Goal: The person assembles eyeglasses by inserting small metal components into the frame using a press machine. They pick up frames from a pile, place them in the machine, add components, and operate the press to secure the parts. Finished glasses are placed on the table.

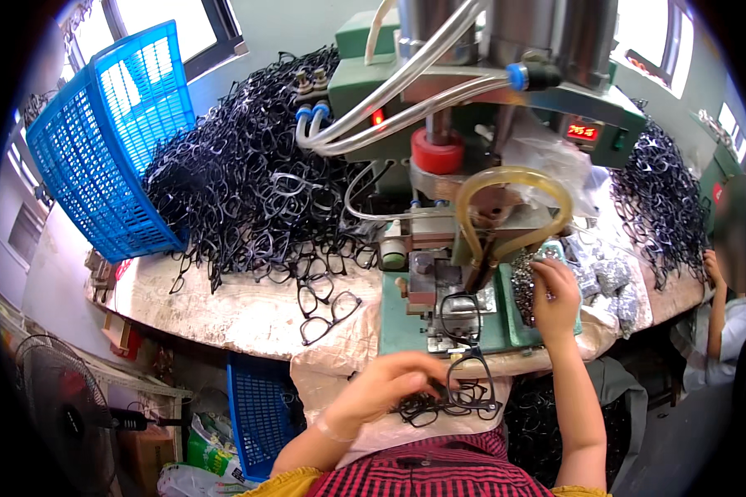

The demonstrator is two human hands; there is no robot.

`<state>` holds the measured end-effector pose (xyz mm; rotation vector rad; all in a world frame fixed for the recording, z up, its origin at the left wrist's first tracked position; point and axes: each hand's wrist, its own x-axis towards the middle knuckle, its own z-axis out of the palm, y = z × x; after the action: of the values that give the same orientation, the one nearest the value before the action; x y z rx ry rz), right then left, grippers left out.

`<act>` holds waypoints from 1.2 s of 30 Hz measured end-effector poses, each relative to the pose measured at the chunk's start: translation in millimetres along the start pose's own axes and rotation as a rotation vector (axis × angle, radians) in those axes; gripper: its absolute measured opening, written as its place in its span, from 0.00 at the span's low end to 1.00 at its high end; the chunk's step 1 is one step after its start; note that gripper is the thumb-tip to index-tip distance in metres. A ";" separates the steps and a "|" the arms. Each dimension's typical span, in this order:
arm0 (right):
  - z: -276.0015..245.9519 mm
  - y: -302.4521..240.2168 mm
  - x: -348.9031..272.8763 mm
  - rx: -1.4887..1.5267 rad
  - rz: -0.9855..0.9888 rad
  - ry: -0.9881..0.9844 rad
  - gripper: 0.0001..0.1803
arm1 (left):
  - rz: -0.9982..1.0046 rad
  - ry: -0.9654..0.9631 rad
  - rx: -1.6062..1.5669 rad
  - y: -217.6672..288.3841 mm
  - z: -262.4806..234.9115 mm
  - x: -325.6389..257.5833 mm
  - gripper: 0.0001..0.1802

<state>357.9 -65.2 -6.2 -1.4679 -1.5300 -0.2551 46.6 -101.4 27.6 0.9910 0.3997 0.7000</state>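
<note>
My left hand (389,384) is closed, with its fingertips at the rim of a black eyeglass frame (491,383). That frame reaches upward from my lap side, its far rim against the metal fixture of a green press machine (396,319). My right hand (557,300) is over a green tray (518,338) filled with small shiny metal pieces (522,286). Its fingers are drawn together at the pieces; whatever is between them is too small to make out. Below the left hand, several more black eyeglass frames (423,407) lie on the cloth in front of me.
A large heap of black frames (249,182) covers the table's left, beside a tilted blue basket (99,157). Clear hoses (406,137) hang from the press. Bagged small parts (613,277) and another heap (659,190) lie right. A person's hand (713,267) shows far right. A fan (62,414) stands lower left.
</note>
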 end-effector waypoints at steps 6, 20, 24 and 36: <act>-23.6 -15.1 -18.8 0.116 0.217 0.006 0.07 | 0.342 0.581 1.934 68.0 -81.3 -68.6 0.09; -54.6 -4.9 -67.5 -0.138 0.299 0.116 0.07 | 0.381 0.804 0.585 24.8 -136.2 -44.3 0.05; -72.8 -16.0 -79.2 0.110 0.510 0.105 0.07 | 0.586 0.832 0.359 29.9 -96.3 -33.2 0.17; 23.0 -100.8 8.4 0.793 0.461 -0.020 0.14 | 0.702 0.809 0.756 14.2 -64.7 -4.4 0.20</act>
<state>262.1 -68.8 33.4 -1.1139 -1.0627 0.5827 -0.5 -59.1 7.4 1.5598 1.0993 1.6730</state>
